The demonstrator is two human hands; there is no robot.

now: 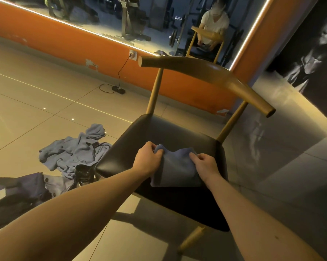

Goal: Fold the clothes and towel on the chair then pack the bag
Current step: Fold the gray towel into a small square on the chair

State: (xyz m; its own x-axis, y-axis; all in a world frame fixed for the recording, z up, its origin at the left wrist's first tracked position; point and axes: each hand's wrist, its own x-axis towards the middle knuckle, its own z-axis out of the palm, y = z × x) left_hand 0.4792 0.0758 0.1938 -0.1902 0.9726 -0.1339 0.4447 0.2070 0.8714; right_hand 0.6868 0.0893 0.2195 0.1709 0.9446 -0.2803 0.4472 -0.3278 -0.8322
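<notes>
Towel (175,169) lay on the chair (140,132); your left hand (146,160) and right hand (206,164) pinched its far corners. Uneven tension probably risked a crooked fold.

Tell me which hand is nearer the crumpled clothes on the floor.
Left. The left hand grips the towel at its left corner, on the side toward the crumpled clothes; the right hand pinches its right corner, farther across the chair seat.

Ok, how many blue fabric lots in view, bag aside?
2. One cloth on the chair seat, pinched by left hand and right hand; one crumpled heap on the floor left of that seat, possibly several garments.
</notes>
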